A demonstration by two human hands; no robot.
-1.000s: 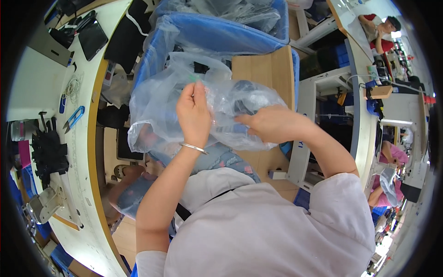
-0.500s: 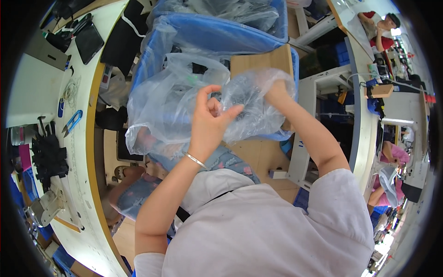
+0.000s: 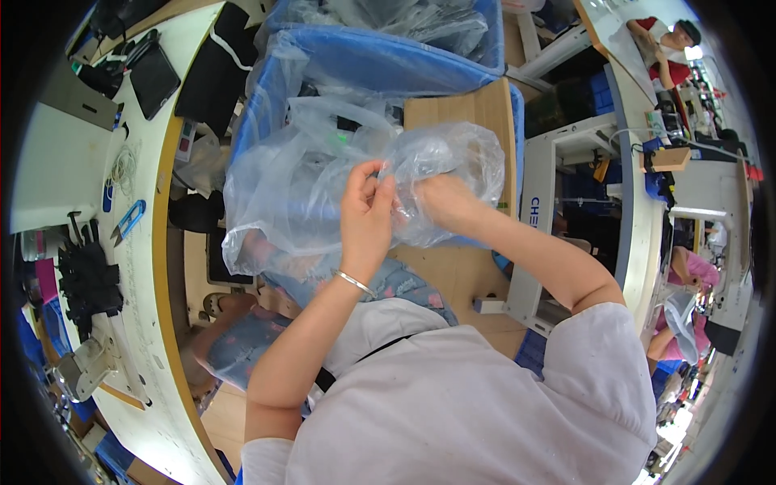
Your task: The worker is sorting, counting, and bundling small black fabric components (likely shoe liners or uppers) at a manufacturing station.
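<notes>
A small clear plastic bag [image 3: 473,149] is bunched and puffed out between my hands, above a blue bin [image 3: 242,133]. My left hand [image 3: 368,214], with a silver bangle at the wrist, pinches the bag's near-left edge between thumb and fingers. Against the bag's near side, my right hand [image 3: 447,200] is closed on the film, its fingertips partly hidden by folds. A large clear plastic liner [image 3: 279,190] spills over the bin's near left side, beside my left hand. Dark items inside the liner are too veiled to make out.
A wooden board [image 3: 459,109] rests across the bin's right side. Behind stands another blue bin [image 3: 380,44] with clear plastic. On the left table [image 3: 149,311] lie blue thread snips [image 3: 129,220] and a black tablet [image 3: 154,79]. A white metal frame [image 3: 540,234] stands at right.
My right hand has come left and nearer, toward my left hand. The left fingers have closed onto the bag's edge, and the bag has puffed out and shifted slightly.
</notes>
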